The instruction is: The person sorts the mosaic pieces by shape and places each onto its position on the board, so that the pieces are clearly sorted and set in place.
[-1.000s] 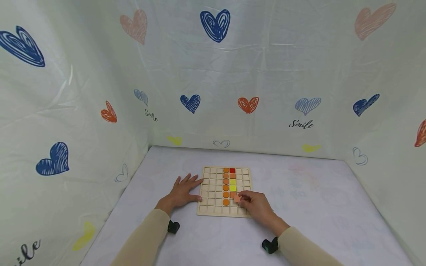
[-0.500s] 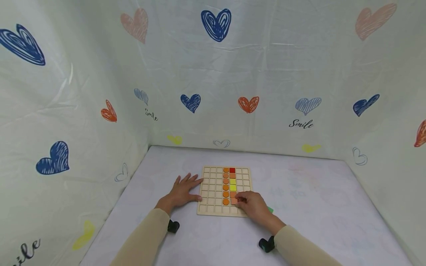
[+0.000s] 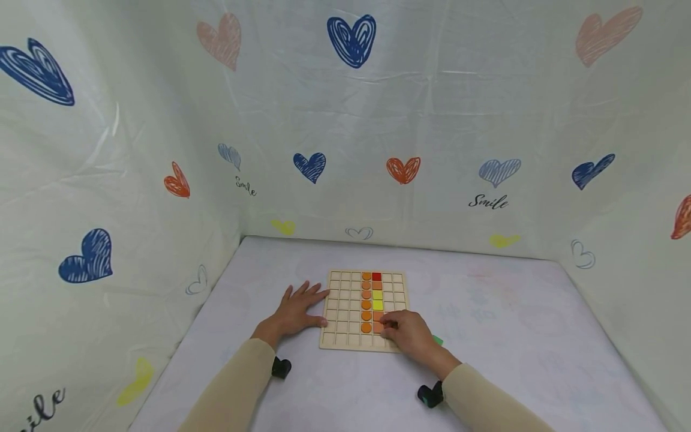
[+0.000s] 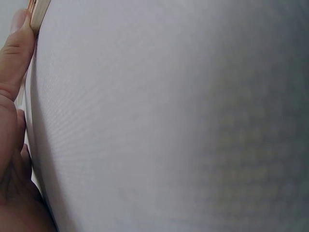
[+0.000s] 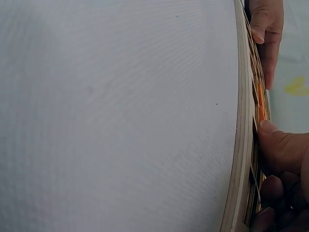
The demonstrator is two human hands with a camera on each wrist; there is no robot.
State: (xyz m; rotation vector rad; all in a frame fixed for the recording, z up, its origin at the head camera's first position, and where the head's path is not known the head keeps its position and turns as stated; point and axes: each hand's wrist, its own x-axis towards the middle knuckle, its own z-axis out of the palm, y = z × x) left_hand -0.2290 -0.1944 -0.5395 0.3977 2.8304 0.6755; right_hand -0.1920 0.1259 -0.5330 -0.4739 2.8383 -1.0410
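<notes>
A wooden grid board [image 3: 343, 339] lies on the table, seen edge-on in the right wrist view. One column holds orange round pieces [image 3: 366, 305]. Beside it runs a column of square tiles: a red tile [image 3: 376, 276], yellow tiles [image 3: 378, 295] and orange tiles [image 3: 377, 285]. My left hand [image 3: 292, 313] is spread at the board's left edge, thumb and fingertips touching it. With thumb and fingertips, my right hand [image 3: 411, 336] pinches the right edge of the lowest orange square tile [image 3: 377, 327], which sits at its cell. The other right fingers are curled and partly hidden.
A bit of something green [image 3: 438, 340] shows beside my right hand; whether it is held or lies on the table I cannot tell. Sheeting with printed hearts [image 3: 402, 171] rises behind and at both sides of the pale table [image 3: 496, 324].
My right hand has brought the orange square tile down and left into the cell below the other orange tile. The green piece has come into sight. My left hand stays put.
</notes>
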